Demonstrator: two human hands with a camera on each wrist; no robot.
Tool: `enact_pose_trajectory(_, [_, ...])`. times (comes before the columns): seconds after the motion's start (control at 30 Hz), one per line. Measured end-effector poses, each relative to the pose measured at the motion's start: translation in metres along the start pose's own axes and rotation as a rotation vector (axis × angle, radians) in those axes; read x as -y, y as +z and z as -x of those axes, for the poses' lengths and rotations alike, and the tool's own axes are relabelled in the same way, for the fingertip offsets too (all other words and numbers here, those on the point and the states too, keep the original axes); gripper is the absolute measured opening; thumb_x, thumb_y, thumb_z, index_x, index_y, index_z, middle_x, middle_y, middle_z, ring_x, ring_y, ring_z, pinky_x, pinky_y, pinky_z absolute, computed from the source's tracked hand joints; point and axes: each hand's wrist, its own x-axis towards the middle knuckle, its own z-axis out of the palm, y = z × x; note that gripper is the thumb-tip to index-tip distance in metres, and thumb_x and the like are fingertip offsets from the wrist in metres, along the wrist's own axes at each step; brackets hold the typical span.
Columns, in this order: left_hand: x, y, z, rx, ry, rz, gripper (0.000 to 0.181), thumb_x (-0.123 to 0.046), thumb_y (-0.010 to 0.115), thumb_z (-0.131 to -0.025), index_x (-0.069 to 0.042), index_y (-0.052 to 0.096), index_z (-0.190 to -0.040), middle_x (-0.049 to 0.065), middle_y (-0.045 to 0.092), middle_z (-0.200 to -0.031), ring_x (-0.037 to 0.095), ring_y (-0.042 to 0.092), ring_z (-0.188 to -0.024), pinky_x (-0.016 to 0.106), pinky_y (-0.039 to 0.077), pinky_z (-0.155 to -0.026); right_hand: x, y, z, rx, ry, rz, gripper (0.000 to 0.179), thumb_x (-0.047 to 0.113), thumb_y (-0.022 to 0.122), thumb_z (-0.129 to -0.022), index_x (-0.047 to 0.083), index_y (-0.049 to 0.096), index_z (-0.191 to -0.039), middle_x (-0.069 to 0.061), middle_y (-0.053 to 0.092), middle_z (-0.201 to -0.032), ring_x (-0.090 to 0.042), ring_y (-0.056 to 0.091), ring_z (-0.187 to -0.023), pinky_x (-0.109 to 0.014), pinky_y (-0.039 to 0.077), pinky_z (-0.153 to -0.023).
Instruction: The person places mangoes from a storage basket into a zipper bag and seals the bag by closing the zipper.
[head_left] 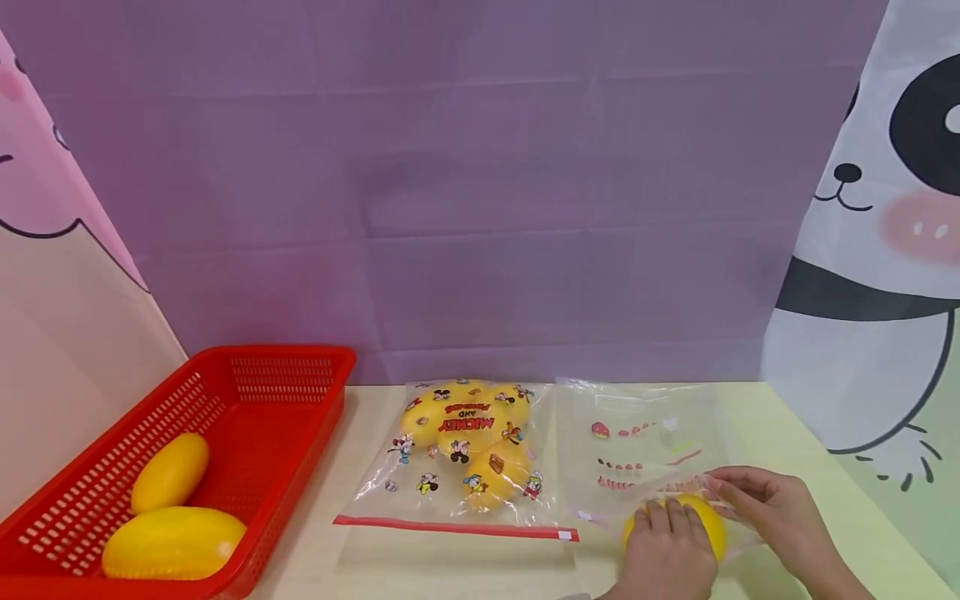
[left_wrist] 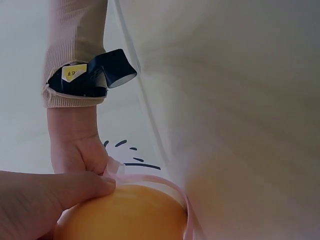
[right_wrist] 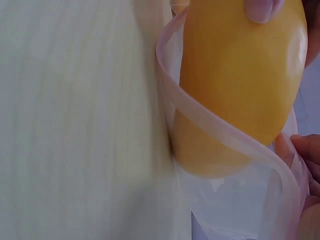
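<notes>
My left hand point(head_left: 670, 552) grips a smooth yellow mango point(head_left: 708, 523), its fingers spread over the top. In the left wrist view the thumb point(left_wrist: 80, 192) lies along the mango's side. My right hand point(head_left: 783, 518) pinches the edge of a clear zip bag point(head_left: 645, 417) with small red prints. Seen from the right wrist, the bag's pink-edged mouth point(right_wrist: 215, 120) loops round the mango, whose lower end is inside the clear plastic. Right-hand fingers point(right_wrist: 307, 150) hold the bag's edge at the far side.
Left of the hands lies another clear bag point(head_left: 375, 496) with cartoon prints, a red zip strip and several yellow mangoes inside. A red plastic basket point(head_left: 288, 467) at the left holds two mangoes point(head_left: 172, 543). A purple cloth point(head_left: 480, 192) hangs behind the table.
</notes>
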Motion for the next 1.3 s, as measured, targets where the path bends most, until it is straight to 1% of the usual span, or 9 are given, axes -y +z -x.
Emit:
enact_pose_trajectory(0.1, [0.003, 0.0, -0.005, 0.042, 0.001, 0.013, 0.037, -0.045, 0.045, -0.095, -0.024, 0.065, -0.118, -0.008, 0.065, -0.113, 0.013, 0.064, -0.096, 0.024, 0.053, -0.075, 0.0, -0.001, 0.0, 0.011, -0.005, -0.007, 0.028, 0.011, 0.058, -0.093, -0.014, 0.062, -0.105, 0.014, 0.072, -0.086, -0.005, 0.069, -0.076, -0.022, 0.056, -0.065])
enact_pose_trajectory(0.2, [0.005, 0.0, -0.014, 0.247, -0.037, 0.109, 0.046, -0.055, 0.046, -0.092, -0.025, 0.059, -0.125, -0.01, 0.06, -0.121, 0.011, 0.062, -0.101, 0.024, 0.053, -0.07, 0.001, -0.002, 0.0, 0.014, 0.018, -0.006, 0.031, 0.015, 0.058, -0.094, -0.013, 0.062, -0.107, 0.015, 0.071, -0.087, -0.005, 0.069, -0.077, -0.022, 0.057, -0.066])
enact_pose_trajectory(0.3, [0.008, 0.0, -0.019, 0.375, -0.091, 0.158, 0.059, -0.066, 0.047, -0.086, -0.027, 0.054, -0.13, -0.013, 0.056, -0.127, 0.009, 0.06, -0.102, 0.024, 0.053, -0.066, 0.002, -0.003, 0.0, 0.014, 0.061, 0.006, 0.035, 0.019, 0.059, -0.093, -0.011, 0.062, -0.11, 0.015, 0.071, -0.088, -0.004, 0.068, -0.078, -0.022, 0.057, -0.067])
enact_pose_trajectory(0.4, [0.01, 0.002, -0.02, 0.338, -0.119, 0.142, 0.064, -0.071, 0.049, -0.082, -0.027, 0.056, -0.128, -0.013, 0.058, -0.124, 0.009, 0.062, -0.097, 0.024, 0.052, -0.061, 0.004, -0.003, 0.0, 0.014, 0.085, 0.015, 0.037, 0.022, 0.061, -0.093, -0.01, 0.062, -0.111, 0.015, 0.071, -0.088, -0.002, 0.068, -0.079, -0.023, 0.056, -0.068])
enact_pose_trajectory(0.67, [0.011, 0.004, -0.015, 0.172, -0.184, 0.123, 0.057, -0.063, 0.053, -0.085, -0.021, 0.06, -0.124, -0.01, 0.063, -0.117, 0.012, 0.062, -0.096, 0.021, 0.051, -0.08, 0.004, -0.003, 0.0, 0.016, 0.027, -0.009, 0.032, 0.015, 0.06, -0.093, -0.012, 0.062, -0.109, 0.016, 0.071, -0.089, -0.002, 0.068, -0.079, -0.022, 0.056, -0.067])
enact_pose_trajectory(0.8, [0.01, 0.007, -0.017, 0.125, -0.194, 0.1, 0.053, -0.059, 0.053, -0.086, -0.021, 0.062, -0.121, -0.009, 0.065, -0.113, 0.012, 0.062, -0.092, 0.021, 0.051, -0.078, 0.002, -0.004, 0.0, 0.008, -0.004, -0.015, 0.029, 0.012, 0.06, -0.092, -0.013, 0.063, -0.107, 0.016, 0.071, -0.089, -0.002, 0.068, -0.079, -0.021, 0.056, -0.067])
enact_pose_trajectory(1.07, [0.008, 0.013, -0.019, 0.315, -0.161, 0.153, 0.074, -0.073, 0.06, -0.072, -0.022, 0.058, -0.126, -0.01, 0.061, -0.12, 0.009, 0.06, -0.096, 0.02, 0.051, -0.077, 0.0, -0.002, 0.003, 0.002, 0.142, 0.046, 0.039, 0.025, 0.063, -0.091, -0.008, 0.063, -0.112, 0.008, 0.073, -0.092, -0.001, 0.067, -0.079, -0.024, 0.057, -0.069])
enact_pose_trajectory(1.2, [0.008, 0.015, -0.021, 0.304, -0.19, 0.177, 0.058, -0.056, 0.065, -0.08, -0.022, 0.058, -0.126, -0.009, 0.062, -0.118, 0.011, 0.06, -0.096, 0.021, 0.05, -0.08, 0.001, -0.002, 0.001, -0.008, 0.149, 0.07, 0.041, 0.027, 0.063, -0.09, -0.007, 0.063, -0.113, 0.003, 0.073, -0.094, -0.001, 0.067, -0.079, -0.023, 0.056, -0.069])
enact_pose_trajectory(1.3, [0.01, 0.016, -0.022, 0.275, -0.225, 0.203, 0.039, -0.041, 0.058, -0.09, -0.023, 0.059, -0.125, -0.008, 0.062, -0.117, 0.011, 0.059, -0.097, 0.02, 0.049, -0.083, 0.002, -0.002, -0.002, -0.012, 0.122, 0.065, 0.04, 0.027, 0.063, -0.091, -0.007, 0.063, -0.112, 0.008, 0.073, -0.092, -0.001, 0.067, -0.078, -0.022, 0.056, -0.068])
